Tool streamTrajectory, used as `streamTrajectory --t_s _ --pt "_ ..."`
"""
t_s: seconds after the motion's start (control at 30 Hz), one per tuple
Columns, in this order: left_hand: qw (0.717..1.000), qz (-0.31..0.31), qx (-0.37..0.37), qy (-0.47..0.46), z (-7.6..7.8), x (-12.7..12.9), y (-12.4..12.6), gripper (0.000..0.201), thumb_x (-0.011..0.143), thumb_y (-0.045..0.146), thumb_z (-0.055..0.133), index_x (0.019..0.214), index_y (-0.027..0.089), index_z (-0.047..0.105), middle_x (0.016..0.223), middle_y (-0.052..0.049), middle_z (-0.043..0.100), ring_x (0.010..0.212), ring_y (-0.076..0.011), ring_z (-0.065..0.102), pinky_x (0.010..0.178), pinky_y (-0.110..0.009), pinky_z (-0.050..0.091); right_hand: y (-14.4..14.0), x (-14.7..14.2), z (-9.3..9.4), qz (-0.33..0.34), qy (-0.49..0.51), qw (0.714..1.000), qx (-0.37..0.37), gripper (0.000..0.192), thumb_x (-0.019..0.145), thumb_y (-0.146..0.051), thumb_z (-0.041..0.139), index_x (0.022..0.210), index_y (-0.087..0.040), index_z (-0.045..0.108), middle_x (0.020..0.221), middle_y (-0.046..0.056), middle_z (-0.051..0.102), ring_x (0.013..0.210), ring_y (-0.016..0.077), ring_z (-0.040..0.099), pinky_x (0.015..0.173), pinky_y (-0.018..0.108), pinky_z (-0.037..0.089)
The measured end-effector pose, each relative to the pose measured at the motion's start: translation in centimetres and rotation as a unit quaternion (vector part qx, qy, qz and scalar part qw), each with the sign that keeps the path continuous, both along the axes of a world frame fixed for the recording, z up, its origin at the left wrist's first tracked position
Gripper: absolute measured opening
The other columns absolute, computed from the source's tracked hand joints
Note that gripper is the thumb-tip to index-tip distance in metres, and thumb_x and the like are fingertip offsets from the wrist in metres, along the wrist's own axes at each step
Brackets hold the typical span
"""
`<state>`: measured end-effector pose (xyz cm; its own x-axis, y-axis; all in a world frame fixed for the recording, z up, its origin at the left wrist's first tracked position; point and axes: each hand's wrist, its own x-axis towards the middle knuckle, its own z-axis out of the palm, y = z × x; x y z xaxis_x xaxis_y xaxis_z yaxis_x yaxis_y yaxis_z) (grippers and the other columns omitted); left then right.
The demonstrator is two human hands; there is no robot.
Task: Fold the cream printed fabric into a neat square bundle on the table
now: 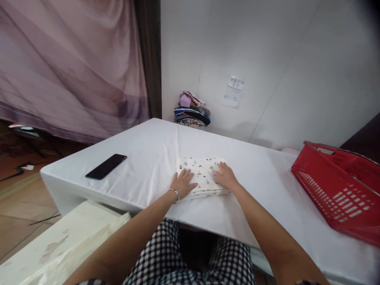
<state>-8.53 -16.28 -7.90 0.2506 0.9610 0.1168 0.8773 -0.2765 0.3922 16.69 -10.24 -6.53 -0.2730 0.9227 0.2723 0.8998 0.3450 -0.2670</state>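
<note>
I see folded printed cloth (204, 173) near the front edge of the white desk (148, 158), left grip (181, 183) and right grip (225, 176) unclenched, flat on top; likely light, soft, floppy, so I'd support both sides from beneath.

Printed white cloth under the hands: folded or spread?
Folded: the printed white cloth forms a compact rectangle, with stacked layers showing along its near edge.

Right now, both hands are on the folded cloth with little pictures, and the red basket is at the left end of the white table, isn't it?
Not quite: the head view shows the red basket at the right end of the white table. The left hand and right hand are indeed on the folded cloth.
</note>
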Motion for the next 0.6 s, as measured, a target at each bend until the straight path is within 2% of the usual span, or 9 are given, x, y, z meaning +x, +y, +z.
streamTrajectory --t_s 0.07,0.17,0.23,0.3,0.43,0.53,0.6 --pt "1.0 0.001 -0.012 0.009 0.2 -0.2 -0.1 0.056 0.084 0.055 0.038 0.132 0.027 0.04 0.147 -0.005 0.026 0.137 -0.0271 0.014 0.108 -0.056 0.01 1.3 0.6 -0.1 -0.034 0.002 0.999 -0.023 0.052 0.086 -0.044 0.044 0.13 -0.016 0.043 0.142 0.015 0.035 0.133 0.0287 0.026 0.103 0.048 0.025" --pt "0.999 -0.001 -0.037 0.03 0.7 -0.3 -0.4 0.061 0.084 0.059 0.033 0.136 0.026 0.035 0.149 -0.004 0.02 0.138 -0.0259 0.01 0.108 -0.054 0.008 2.0 1.2 -0.2 -0.097 0.005 0.983 -0.154 0.067 0.086 -0.051 0.036 0.139 -0.012 0.027 0.147 0.015 0.024 0.134 0.026 0.023 0.104 0.041 0.025" --pt "0.997 -0.001 -0.052 0.048 1.1 -0.2 -0.6 0.064 0.084 0.061 0.029 0.138 0.026 0.032 0.15 -0.002 0.017 0.138 -0.0246 0.007 0.109 -0.053 0.007 1.9 1.3 -0.1 -0.113 0.005 0.972 -0.207 0.073 0.086 -0.054 0.032 0.143 -0.011 0.016 0.149 0.014 0.016 0.135 0.0247 0.02 0.106 0.036 0.022" --pt "0.995 -0.002 -0.068 0.069 1.8 -0.1 -0.4 0.065 0.084 0.061 0.028 0.139 0.026 0.031 0.15 -0.002 0.016 0.138 -0.0243 0.007 0.109 -0.054 0.006 1.7 1.2 0.1 -0.111 0.004 0.971 -0.213 0.075 0.086 -0.055 0.031 0.144 -0.011 0.013 0.15 0.013 0.013 0.136 0.0247 0.019 0.106 0.035 0.021" --pt "0.987 0.001 -0.115 0.11 3.9 0.4 1.1 0.065 0.082 0.063 0.03 0.135 0.027 0.037 0.149 -0.004 0.022 0.137 -0.0265 0.013 0.107 -0.057 0.007 1.5 1.0 0.4 -0.097 0.0 0.974 -0.203 0.072 0.086 -0.053 0.03 0.143 -0.012 0.014 0.149 0.013 0.018 0.134 0.0247 0.023 0.104 0.035 0.023" --pt "0.99 0.031 -0.077 0.118 4.7 1.1 2.7 0.069 0.082 0.065 0.023 0.137 0.024 0.035 0.15 -0.005 0.019 0.138 -0.0256 0.01 0.109 -0.054 0.008 1.6 1.0 0.5 -0.097 -0.002 0.975 -0.202 0.071 0.086 -0.051 0.031 0.143 -0.011 0.014 0.148 0.013 0.019 0.135 0.0236 0.022 0.105 0.034 0.022" --pt "0.99 0.046 -0.034 0.126 4.2 1.4 3.4 0.07 0.083 0.064 0.02 0.139 0.022 0.031 0.15 -0.005 0.016 0.138 -0.0253 0.006 0.109 -0.052 0.007 1.6 1.0 0.5 -0.099 -0.002 0.974 -0.203 0.071 0.086 -0.052 0.031 0.143 -0.011 0.015 0.148 0.013 0.019 0.135 0.0234 0.021 0.105 0.034 0.021"
